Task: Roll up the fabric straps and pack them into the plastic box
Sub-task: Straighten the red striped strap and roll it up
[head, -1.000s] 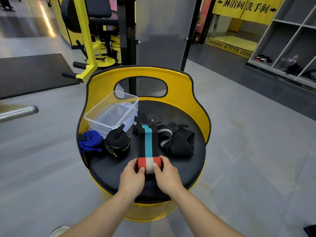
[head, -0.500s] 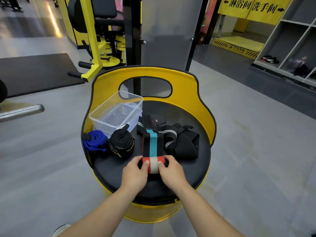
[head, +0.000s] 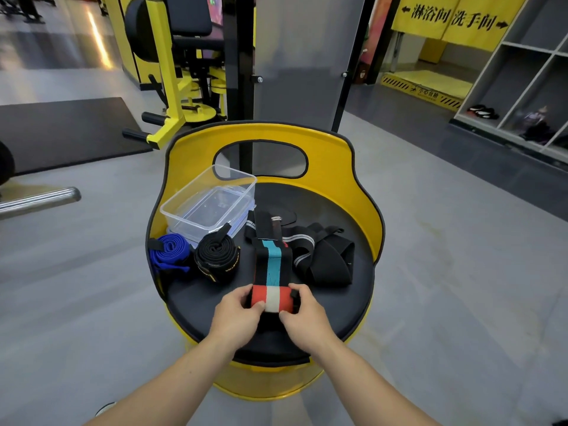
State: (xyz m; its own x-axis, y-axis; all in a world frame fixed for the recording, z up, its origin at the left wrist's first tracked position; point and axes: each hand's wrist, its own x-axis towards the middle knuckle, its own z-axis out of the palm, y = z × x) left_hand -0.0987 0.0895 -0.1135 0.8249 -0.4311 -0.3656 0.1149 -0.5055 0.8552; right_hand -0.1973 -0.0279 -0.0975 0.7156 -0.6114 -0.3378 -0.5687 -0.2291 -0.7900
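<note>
Rolling on, my left hand [head: 236, 315] and right hand [head: 302, 315] have wound the striped strap [head: 270, 265] thicker; both pinch its roll's ends, tail stretching away toward the plastic box [head: 209, 207]. Soft, springy fabric, so I'd hold tight.

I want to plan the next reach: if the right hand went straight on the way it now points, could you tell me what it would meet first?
The right hand grips the striped roll and points up and left, so it would probably meet the left hand first; depth is unclear.
</note>
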